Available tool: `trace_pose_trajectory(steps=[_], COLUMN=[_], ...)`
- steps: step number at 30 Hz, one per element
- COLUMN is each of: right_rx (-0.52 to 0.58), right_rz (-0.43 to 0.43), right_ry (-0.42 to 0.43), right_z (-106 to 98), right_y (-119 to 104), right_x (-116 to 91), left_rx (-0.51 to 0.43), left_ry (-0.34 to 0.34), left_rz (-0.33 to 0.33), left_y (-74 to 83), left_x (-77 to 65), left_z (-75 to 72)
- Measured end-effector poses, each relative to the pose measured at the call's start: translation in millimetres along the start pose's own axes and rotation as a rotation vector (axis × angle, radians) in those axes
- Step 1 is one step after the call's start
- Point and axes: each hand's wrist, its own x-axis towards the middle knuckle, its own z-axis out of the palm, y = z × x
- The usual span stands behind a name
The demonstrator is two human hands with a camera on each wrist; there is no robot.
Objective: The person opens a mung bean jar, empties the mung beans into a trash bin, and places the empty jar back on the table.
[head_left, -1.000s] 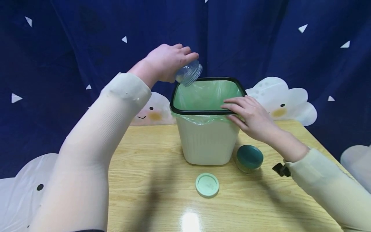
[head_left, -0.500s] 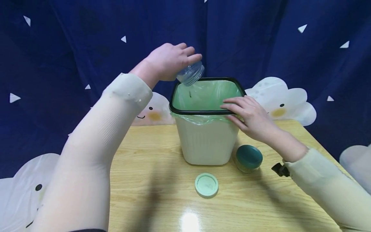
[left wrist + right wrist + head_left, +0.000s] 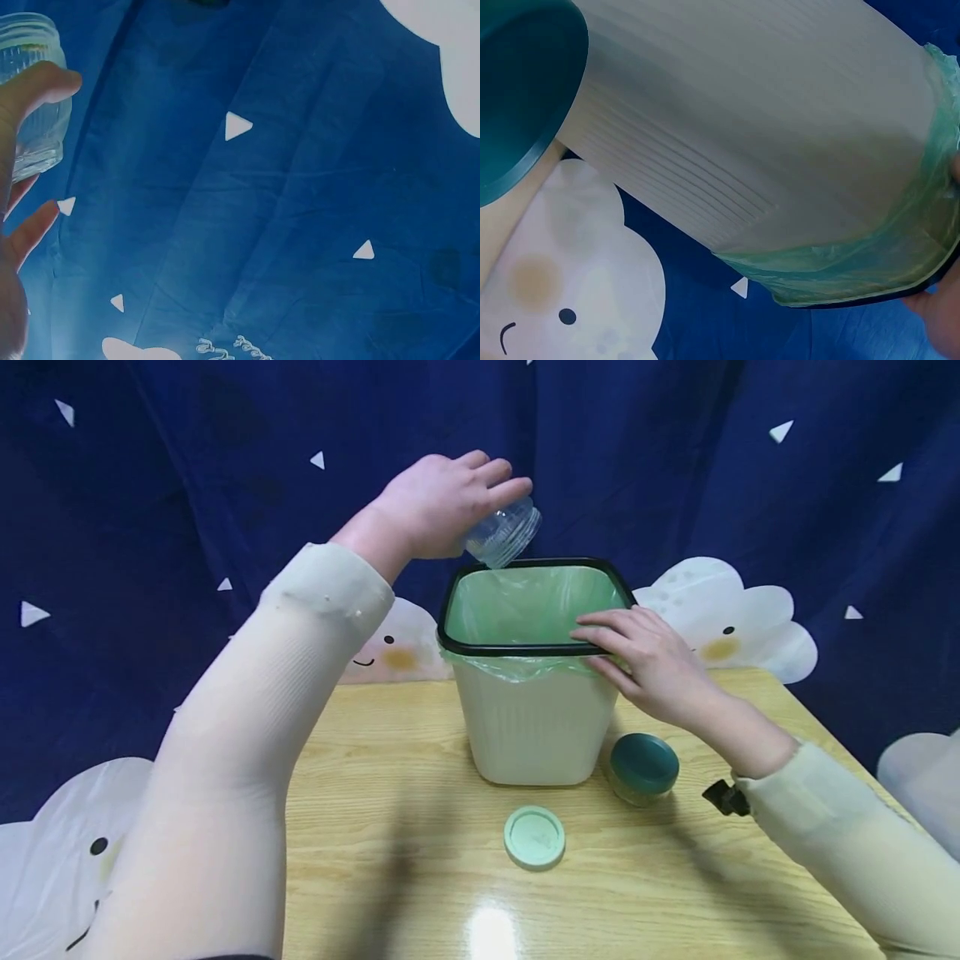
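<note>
My left hand (image 3: 442,506) grips a clear ribbed jar (image 3: 504,533), tilted with its threaded mouth facing down and right over the trash can's back left rim. In the left wrist view the thumb lies across the glass jar (image 3: 46,124). A white trash can (image 3: 536,718) with a black rim and a pale green bag (image 3: 525,606) stands on the table. My right hand (image 3: 652,664) holds the can's right front rim, fingers inside and thumb outside. In the right wrist view only bits of that hand (image 3: 941,319) show at the rim.
A round pale green lid (image 3: 534,837) lies on the wooden table (image 3: 360,793) in front of the can. Right of the can sits a small jar with a dark teal lid (image 3: 645,764). A dark blue curtain (image 3: 225,460) with cloud shapes hangs behind.
My left hand and the jar have risen slightly and shifted right. A small dark bit seen falling below the jar half a second ago is no longer visible. The right hand stays at the rim.
</note>
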Motion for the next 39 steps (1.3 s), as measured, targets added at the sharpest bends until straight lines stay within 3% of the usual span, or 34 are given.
trace_pose_trajectory(steps=[4,10,14,21,27,33,39], right_rx=[0.001,0.005,0.007,0.001,0.000,0.000,-0.001], right_rz=[-0.001,-0.007,-0.006,0.001,-0.005,0.000,0.004], right_ry=[0.000,-0.002,0.000,-0.005,-0.003,-0.008,0.000], right_z=[0.9,2.1,1.2,1.7,1.3,2.3,2.2], right_y=[0.4,0.8,1.4,2.3,3.8,2.9,2.6], right_x=[0.9,1.5,2.3,1.1,0.8,-1.9,-4.1], left_rx=[-0.009,0.069,0.062,0.152,0.153,0.127,0.100], left_ry=[0.043,-0.063,-0.025,-0.078,0.011,0.005,0.061], left_rz=[-0.033,0.062,0.024,0.075,0.058,0.089,0.042], left_y=[-1.9,-0.4,-2.1,-3.1,-4.1,2.7,4.4], left_x=[-1.6,-2.0,-1.8,-2.5,-3.4,2.4,5.4], left_z=[-2.3,5.0,6.7,6.2,8.4,10.1,9.1])
